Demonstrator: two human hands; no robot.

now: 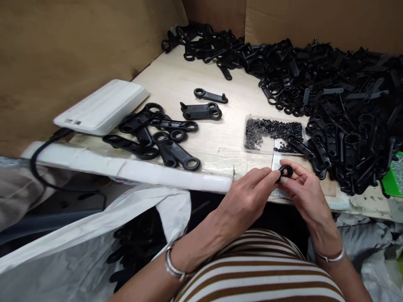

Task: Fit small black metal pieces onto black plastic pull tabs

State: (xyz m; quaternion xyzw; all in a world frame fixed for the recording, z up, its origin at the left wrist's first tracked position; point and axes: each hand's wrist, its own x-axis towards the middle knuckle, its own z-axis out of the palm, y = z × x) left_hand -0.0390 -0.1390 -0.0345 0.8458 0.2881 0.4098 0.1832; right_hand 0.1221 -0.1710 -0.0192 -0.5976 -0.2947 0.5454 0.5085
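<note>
Together, in the head view, the left hand (242,195) and right hand (307,188) hold one small black ring-ended part (286,171) above the front edge of a pale tabletop (233,142). The left hand pinches the part from the left side; the right thumb and fingers close around it from the right. Each wrist wears a silver-coloured bracelet, and below is a brown-and-white striped top (261,272).

Just beyond the hands sits a shallow clear tray (258,151) of tiny pieces, grey toward the left and black toward the right. To its right and behind it spreads a large heap of black parts (340,96), reaching back to the cardboard wall (324,23). A bright green object (396,178) shows at the far right.

Left of the tray, a few black ring-ended arms (201,111) lie apart; nearer the front left is a looser cluster (176,157), beside a white box-shaped device (102,105) with a black cable (33,167). Below the edge hangs a white bag (94,239), dark shapes inside.
</note>
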